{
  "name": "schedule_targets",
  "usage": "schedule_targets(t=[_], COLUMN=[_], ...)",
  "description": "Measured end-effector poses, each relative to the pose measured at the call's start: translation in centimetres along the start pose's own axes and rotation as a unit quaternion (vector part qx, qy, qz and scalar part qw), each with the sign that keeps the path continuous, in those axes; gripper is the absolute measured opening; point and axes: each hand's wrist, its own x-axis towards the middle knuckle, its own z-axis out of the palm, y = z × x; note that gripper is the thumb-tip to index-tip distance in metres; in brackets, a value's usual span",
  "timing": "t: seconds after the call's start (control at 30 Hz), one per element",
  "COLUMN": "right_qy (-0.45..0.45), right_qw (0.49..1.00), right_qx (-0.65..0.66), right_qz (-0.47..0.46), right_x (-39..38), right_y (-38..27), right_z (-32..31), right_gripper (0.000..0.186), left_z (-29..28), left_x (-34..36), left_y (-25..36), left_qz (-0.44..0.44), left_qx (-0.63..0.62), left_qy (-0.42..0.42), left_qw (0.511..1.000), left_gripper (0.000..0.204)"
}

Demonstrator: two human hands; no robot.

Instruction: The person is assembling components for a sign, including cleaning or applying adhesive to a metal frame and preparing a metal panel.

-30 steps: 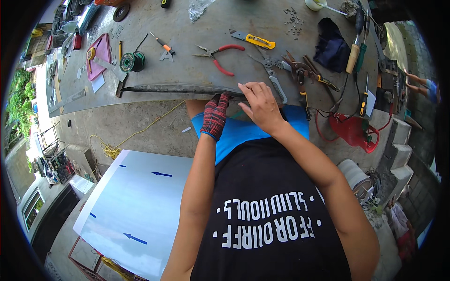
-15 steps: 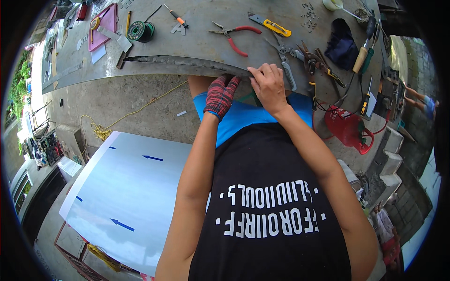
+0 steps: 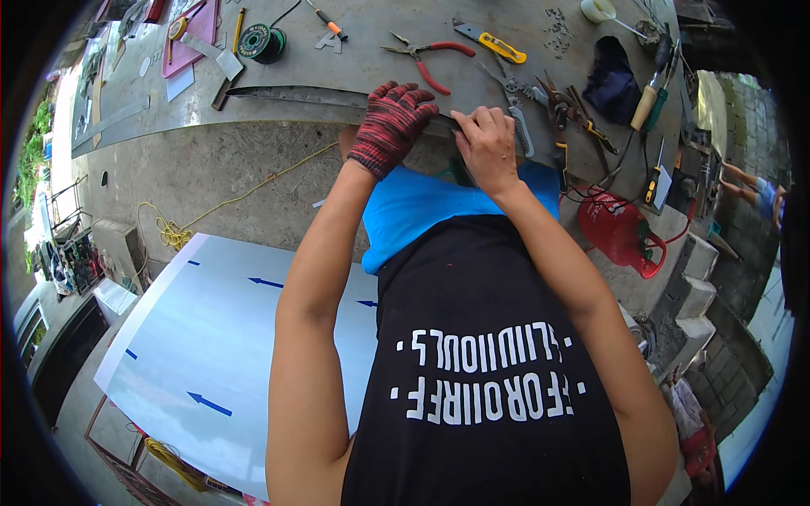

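Observation:
A long, dark, slightly curved metal strip (image 3: 295,95) lies along the near edge of the metal worktable (image 3: 177,101). My left hand (image 3: 392,126), in a red-black knit glove, is over the strip's middle, fingers slightly bent and apart; whether they touch it is unclear. Bare-skinned, my right hand (image 3: 487,142) pinches the strip's right end at the table edge. Beyond it lie red-handled pliers (image 3: 447,51), a yellow utility knife (image 3: 502,46) and silver pliers (image 3: 515,110). A green wire spool (image 3: 261,42) is at the upper left, near a pink tray (image 3: 190,25).
Cutters (image 3: 564,110), screwdrivers (image 3: 651,181), a dark cloth (image 3: 612,80) and cables crowd the table's right. A red container (image 3: 612,223) stands beside concrete blocks (image 3: 692,295). A white sheet with blue arrows (image 3: 211,337) lies lower left, a yellow cord (image 3: 177,236) behind it. Another person's legs (image 3: 742,181) show far right.
My left hand has lifted from the strip's near side and shifted left over its top, fingers loosened. My right hand still holds the end. The whole view has shifted, table higher in frame.

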Motion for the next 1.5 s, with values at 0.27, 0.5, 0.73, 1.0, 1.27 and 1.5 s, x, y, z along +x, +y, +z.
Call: schedule_targets(t=[0.27,0.5,0.73,1.0,1.27,1.5], right_qy=[0.263,-0.148,-0.181,-0.175,-0.187,-0.096], right_qw=[0.807,0.885,0.89,0.904,0.909,0.935], right_qx=[0.515,0.343,0.298,0.27,0.273,0.268], right_qz=[0.122,0.279,0.294,0.281,0.253,0.213], right_x=[-7.8,-10.0,-12.6,-11.5,-9.9,-8.4], right_y=[2.0,1.8,1.1,2.2,1.5,0.9], right_z=[-24.9,-22.9,-14.6,-13.0,-12.6,-10.9], right_gripper=[0.117,0.056,0.041,0.036,0.034,0.02], left_z=[0.0,-0.7,0.3,0.3,0.5,0.2], left_x=[-0.2,0.5,0.3,0.0,-0.2,0.2], left_y=[-0.3,-0.1,-0.8,-0.7,-0.9,-0.8], left_qz=[0.034,0.049,0.055,0.058,0.057,0.058], left_qx=[-0.008,-0.016,-0.021,-0.002,0.026,0.004], left_qy=[-0.035,-0.041,-0.038,-0.029,-0.062,-0.067], left_qw=[0.999,0.998,0.998,0.998,0.996,0.996], left_gripper=[0.022,0.023,0.022,0.022,0.04,0.024])
